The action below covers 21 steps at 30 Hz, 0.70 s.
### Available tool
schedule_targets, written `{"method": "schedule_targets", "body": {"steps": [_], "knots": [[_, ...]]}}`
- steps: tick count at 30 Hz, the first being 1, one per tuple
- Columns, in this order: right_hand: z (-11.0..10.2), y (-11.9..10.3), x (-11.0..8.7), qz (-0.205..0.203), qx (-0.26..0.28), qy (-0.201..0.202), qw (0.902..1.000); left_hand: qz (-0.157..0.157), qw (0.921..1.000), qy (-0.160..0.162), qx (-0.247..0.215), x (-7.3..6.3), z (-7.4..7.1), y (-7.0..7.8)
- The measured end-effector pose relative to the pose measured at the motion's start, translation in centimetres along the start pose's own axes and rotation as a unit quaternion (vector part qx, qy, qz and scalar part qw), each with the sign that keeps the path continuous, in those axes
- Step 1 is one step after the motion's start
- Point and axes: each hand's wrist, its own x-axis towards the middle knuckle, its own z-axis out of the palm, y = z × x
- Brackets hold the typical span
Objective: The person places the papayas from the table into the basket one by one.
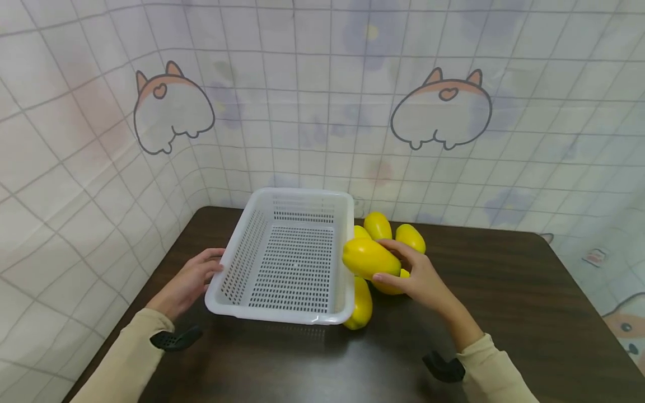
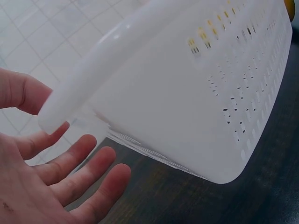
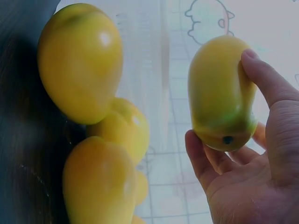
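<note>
A white slotted plastic basket [image 1: 294, 268] stands on the dark table, with nothing inside it. My left hand [image 1: 194, 278] is at its left side. In the left wrist view, thumb and forefinger [image 2: 46, 140] pinch the basket's rim [image 2: 88, 70], while the other fingers spread below it. Just past the basket's right rim, my right hand [image 1: 420, 274] holds a yellow mango [image 1: 370, 258] between thumb and fingers. The right wrist view shows this mango [image 3: 222, 88] raised, its dark stem end toward the palm.
Several more yellow mangoes lie beside the basket's right wall, among them a front one [image 1: 359, 305], one at the back [image 1: 378, 225] and one farther right [image 1: 410, 239]. A patterned white cloth [image 1: 312, 112] hangs behind the table [image 1: 504, 302].
</note>
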Motion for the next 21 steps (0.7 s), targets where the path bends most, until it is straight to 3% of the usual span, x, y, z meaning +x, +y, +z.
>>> {"method": "schedule_targets", "body": {"steps": [21], "knots": [[2.7,-1.6,2.6,-0.015,-0.015,-0.015,0.9997,-0.003,1.0,0.001,0.008,-0.2,0.0,0.1]]}}
